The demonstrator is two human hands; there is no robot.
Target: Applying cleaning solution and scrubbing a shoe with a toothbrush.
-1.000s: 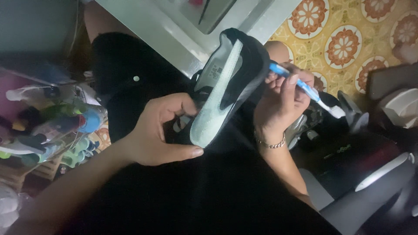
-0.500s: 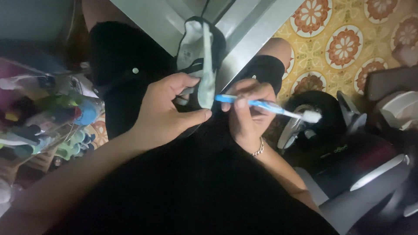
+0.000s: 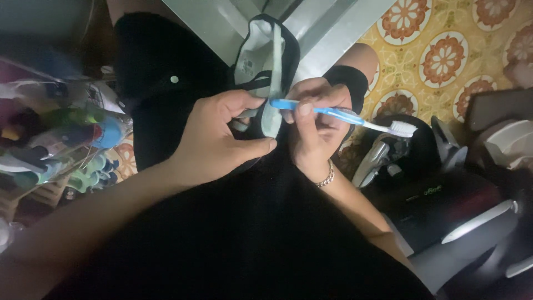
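Two hands meet over the person's lap, both busy with a black shoe (image 3: 266, 61) that stands nearly upright, its pale sole edge turned toward the camera. Its lower end sits in the left hand (image 3: 222, 136), whose fingers curl around it and whose thumb presses against the sole. Beside it, touching the shoe, the right hand (image 3: 313, 122) is closed around a blue and white toothbrush (image 3: 344, 115), the bristle head pointing out to the right, away from the shoe. A chain bracelet (image 3: 326, 179) circles the right wrist. Dark shoes (image 3: 444, 205) lie on the patterned floor (image 3: 444, 50) to the right, and blurred colourful bottles (image 3: 66, 144) crowd the left.
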